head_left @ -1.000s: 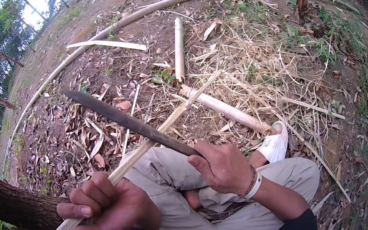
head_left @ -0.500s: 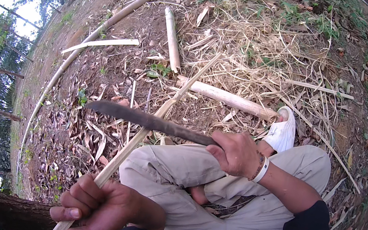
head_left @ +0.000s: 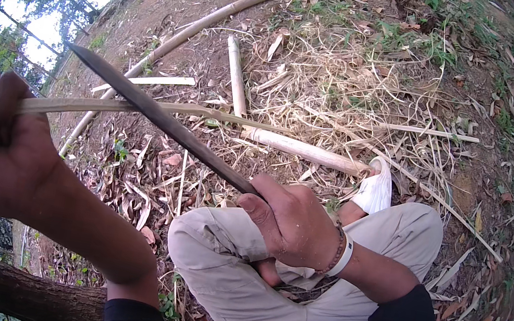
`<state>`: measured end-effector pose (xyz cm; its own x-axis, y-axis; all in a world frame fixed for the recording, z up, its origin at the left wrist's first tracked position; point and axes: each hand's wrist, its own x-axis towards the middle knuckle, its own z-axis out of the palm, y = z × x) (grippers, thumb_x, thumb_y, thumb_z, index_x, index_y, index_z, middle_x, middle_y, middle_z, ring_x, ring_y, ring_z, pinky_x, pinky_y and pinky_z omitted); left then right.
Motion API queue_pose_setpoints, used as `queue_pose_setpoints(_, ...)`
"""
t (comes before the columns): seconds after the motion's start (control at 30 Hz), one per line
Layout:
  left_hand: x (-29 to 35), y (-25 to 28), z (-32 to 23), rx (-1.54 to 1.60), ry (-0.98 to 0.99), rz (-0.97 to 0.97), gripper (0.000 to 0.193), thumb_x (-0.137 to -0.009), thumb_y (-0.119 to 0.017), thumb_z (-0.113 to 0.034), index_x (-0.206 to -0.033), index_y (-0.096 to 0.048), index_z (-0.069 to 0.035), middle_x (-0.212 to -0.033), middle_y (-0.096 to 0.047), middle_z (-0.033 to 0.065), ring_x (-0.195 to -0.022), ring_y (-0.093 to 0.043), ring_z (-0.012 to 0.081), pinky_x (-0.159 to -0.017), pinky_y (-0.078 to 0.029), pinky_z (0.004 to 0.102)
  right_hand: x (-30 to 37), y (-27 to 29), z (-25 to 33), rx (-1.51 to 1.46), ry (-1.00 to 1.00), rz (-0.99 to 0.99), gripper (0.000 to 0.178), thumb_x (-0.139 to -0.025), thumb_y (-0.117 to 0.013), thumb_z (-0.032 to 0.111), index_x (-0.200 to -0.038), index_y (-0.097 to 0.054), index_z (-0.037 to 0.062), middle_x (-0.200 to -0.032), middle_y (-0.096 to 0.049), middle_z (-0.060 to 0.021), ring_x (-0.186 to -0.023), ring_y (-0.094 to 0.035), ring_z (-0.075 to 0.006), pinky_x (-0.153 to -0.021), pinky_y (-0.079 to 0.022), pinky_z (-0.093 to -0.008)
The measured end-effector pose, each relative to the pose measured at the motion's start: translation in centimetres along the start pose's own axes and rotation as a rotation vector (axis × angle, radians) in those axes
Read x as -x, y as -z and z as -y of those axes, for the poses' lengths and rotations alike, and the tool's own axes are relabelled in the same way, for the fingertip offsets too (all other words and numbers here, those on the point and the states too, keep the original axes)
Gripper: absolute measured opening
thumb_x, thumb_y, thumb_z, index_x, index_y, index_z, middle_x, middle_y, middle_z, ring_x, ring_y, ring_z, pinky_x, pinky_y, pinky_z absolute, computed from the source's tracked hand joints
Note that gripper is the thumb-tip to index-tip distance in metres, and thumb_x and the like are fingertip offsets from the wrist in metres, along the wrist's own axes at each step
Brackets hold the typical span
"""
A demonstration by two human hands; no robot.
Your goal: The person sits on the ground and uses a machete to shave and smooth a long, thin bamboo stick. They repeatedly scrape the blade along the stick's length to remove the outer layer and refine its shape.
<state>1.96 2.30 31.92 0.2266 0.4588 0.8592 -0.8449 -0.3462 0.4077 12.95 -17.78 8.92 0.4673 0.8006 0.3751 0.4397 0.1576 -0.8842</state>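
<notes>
My left hand (head_left: 4,149), raised at the far left, is wrapped round one end of a long pale bamboo strip (head_left: 177,108). The strip runs rightward, slightly bent near its middle, its far end above a cut bamboo piece on the ground. My right hand (head_left: 294,224) grips a dark machete (head_left: 161,121), its handle hidden in the fist. The blade points up and left and crosses the strip partway along, seemingly against it; exact contact is hard to tell. My crossed legs in beige trousers (head_left: 216,242) lie below the machete.
A cut bamboo piece (head_left: 306,150) lies by my white-covered foot (head_left: 376,187); another bamboo piece (head_left: 237,75) lies beyond it. A long bamboo pole (head_left: 205,21) curves across the slope. Shavings (head_left: 378,85) and dry leaves cover the ground. A trunk (head_left: 31,289) lies lower left.
My left hand has risen and moved left, swinging the strip from steep to nearly level. The machete now tilts more, tip up and left; my right hand is slightly lower and further left.
</notes>
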Motion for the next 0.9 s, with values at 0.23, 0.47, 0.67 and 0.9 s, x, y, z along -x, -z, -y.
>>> queue_pose_setpoints(0.23,3.2,-1.0,0.5,0.168,0.061,0.14,0.057,-0.101,-0.043,-0.048,-0.074,-0.055,0.001,-0.059,-0.033,0.0022,-0.047,-0.024,0.0082,-0.047,-0.019,0.027,-0.4,-0.2,-0.1,-0.045,-0.077,-0.126,0.031,-0.1,-0.049,0.027,-0.085,-0.052,0.0009,-0.054,-0.052,-0.0186,-0.051,-0.056,-0.0403,-0.048,-0.04,-0.0474)
queue_pose_setpoints(0.47,2.4,-5.3,3.6,0.259,0.061,0.184,0.051,-0.101,-0.043,-0.041,-0.076,-0.06,0.001,-0.057,-0.036,0.0004,-0.046,-0.024,0.0081,-0.044,-0.018,0.0258,-0.4,1.2,-2.1,0.076,-0.121,-0.205,0.03,-0.101,-0.047,0.026,-0.092,-0.056,-0.001,-0.057,-0.053,-0.019,-0.052,-0.054,-0.0416,-0.05,-0.039,-0.047)
queue_pose_setpoints(0.67,1.8,-6.1,5.5,0.366,0.068,0.281,0.052,-0.1,-0.047,-0.044,-0.08,-0.064,0.0,-0.057,-0.045,0.0027,-0.045,-0.023,0.0078,-0.045,-0.017,0.0258,-1.4,4.4,4.1,0.005,-0.05,-0.257,0.037,-0.104,-0.043,0.031,-0.094,-0.055,-0.0021,-0.055,-0.047,-0.0106,-0.044,-0.048,-0.0214,-0.047,-0.037,-0.0362)
queue_pose_setpoints(0.9,1.2,-5.9,5.9,0.329,0.024,0.328,0.053,-0.102,-0.041,-0.04,-0.079,-0.064,0.002,-0.05,-0.028,-0.003,-0.044,-0.017,0.0069,-0.044,-0.015,0.0261,-1.1,2.7,-2.8,0.094,-0.358,-0.142,0.045,-0.103,-0.039,0.037,-0.085,-0.056,-0.0008,-0.059,-0.053,-0.0161,-0.053,-0.055,-0.0317,-0.055,-0.043,-0.0394)
